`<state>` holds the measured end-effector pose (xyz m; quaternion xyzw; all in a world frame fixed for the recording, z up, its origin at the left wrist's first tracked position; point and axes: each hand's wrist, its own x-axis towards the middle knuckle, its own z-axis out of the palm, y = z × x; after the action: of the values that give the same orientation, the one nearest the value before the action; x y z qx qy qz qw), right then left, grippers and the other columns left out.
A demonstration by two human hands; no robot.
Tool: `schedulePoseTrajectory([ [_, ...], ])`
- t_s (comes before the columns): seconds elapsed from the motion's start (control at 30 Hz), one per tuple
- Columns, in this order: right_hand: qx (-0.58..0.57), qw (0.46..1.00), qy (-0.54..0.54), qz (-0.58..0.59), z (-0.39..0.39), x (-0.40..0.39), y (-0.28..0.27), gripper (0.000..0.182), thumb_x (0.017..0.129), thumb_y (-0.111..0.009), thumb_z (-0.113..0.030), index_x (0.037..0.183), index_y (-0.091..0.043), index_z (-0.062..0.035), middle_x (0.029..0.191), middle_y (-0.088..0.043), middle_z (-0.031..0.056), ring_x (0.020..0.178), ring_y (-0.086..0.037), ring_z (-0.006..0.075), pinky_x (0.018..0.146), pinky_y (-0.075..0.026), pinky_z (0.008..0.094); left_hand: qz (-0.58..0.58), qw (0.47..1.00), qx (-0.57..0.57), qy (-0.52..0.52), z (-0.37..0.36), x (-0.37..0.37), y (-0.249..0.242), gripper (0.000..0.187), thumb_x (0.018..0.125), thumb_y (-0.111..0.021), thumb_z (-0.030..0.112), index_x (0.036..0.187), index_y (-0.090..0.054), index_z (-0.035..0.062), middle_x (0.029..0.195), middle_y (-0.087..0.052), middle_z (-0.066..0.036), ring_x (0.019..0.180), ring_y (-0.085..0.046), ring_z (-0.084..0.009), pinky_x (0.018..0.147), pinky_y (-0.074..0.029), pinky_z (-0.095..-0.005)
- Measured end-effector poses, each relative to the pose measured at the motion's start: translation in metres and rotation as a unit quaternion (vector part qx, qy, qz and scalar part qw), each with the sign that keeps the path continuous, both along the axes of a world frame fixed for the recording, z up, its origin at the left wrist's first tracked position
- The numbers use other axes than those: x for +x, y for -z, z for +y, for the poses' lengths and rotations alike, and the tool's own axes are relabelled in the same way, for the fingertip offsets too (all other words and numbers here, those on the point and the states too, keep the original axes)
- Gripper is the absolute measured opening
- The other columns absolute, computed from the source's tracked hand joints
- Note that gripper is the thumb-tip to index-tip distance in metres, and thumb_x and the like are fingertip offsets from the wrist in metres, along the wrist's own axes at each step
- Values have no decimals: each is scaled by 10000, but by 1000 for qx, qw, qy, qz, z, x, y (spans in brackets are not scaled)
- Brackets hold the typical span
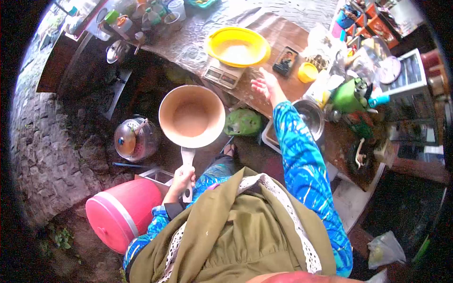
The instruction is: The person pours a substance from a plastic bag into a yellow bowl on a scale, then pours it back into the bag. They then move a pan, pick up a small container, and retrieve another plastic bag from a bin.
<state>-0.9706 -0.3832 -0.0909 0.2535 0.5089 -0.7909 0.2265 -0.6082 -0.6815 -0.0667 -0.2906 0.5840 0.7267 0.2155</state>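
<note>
Wrapped round its pale handle, my left hand (181,180) holds a saucepan (191,115) out in front of my body, its beige inside facing up. The pan's inside appears bare. My right hand (267,87) is stretched over the table's near edge with fingers apart and nothing in them. Just beyond that hand stands a yellow basin (238,45) on a kitchen scale (223,74); pale contents show in the basin. Right of the basin lies a dark box or packet with a picture (285,61), with a small yellow tub (307,72) beside it.
A metal bowl (309,120) sits by my right forearm. Plastic bags and a green container (350,95) crowd the table's right side. A pink cooler (123,212), a lidded pot (134,140) and a green object (243,121) stand low down. Cups (176,9) line the far left.
</note>
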Motion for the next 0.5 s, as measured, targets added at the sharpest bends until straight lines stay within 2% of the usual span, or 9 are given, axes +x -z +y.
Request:
schedulePoseTrajectory([
  [0.07,11,999,50,8,-20,-39,15,632,804,-603,-316,1246,-300,19,1108,-475,210,731,-621,299,552,-540,370,13,999,11,-29,-18,6,11,108,855,-532,162,841,-506,57,599,-516,-30,443,-507,-127,413,-439,-264],
  [0.13,3,997,72,27,-36,-66,36,525,816,-598,-312,1194,-419,6,978,-555,201,827,-611,299,592,-547,367,25,999,-28,-35,-30,5,8,98,854,-521,151,840,-510,55,607,-519,-34,447,-508,-128,413,-434,-261],
  [0.17,1,997,68,28,-41,-75,52,525,816,-598,-312,1194,-419,6,978,-555,201,827,-611,299,592,-547,367,3,998,-32,-47,-31,4,-3,100,857,-516,149,834,-510,52,608,-515,-33,451,-507,-128,416,-427,-254],
  [0.23,124,968,148,161,-53,-92,80,423,820,-590,-238,1112,-475,47,945,-589,181,806,-625,286,591,-554,375,-8,997,-32,-71,-34,2,-11,108,863,-521,153,827,-507,52,608,-513,-31,449,-499,-125,421,-422,-249],
  [0.33,158,966,148,144,-81,-107,92,328,825,-561,-161,1054,-506,67,928,-606,158,764,-637,258,603,-558,371,-24,995,-18,-96,-43,-1,-9,101,863,-524,146,826,-507,54,607,-515,-26,460,-498,-119,429,-420,-249],
  [0.37,133,964,190,133,-105,-86,32,261,820,-552,-143,994,-553,51,885,-621,152,730,-641,238,594,-552,354,-29,994,-16,-106,-42,2,-9,97,863,-525,143,826,-508,55,607,-517,-23,471,-499,-116,434,-418,-249],
  [0.47,129,974,125,140,-161,-106,18,275,817,-551,-138,1023,-547,45,903,-622,146,730,-641,237,572,-541,342,-23,993,-17,-110,-53,-4,-3,72,858,-521,123,836,-514,55,614,-528,-21,505,-500,-102,462,-409,-236],
  [0.5,105,974,123,160,-182,-120,33,287,815,-554,-142,1038,-540,39,914,-621,136,727,-639,235,560,-535,335,0,995,-43,-92,-59,-1,9,58,851,-516,109,846,-520,51,619,-543,-24,527,-499,-90,486,-396,-224],
])
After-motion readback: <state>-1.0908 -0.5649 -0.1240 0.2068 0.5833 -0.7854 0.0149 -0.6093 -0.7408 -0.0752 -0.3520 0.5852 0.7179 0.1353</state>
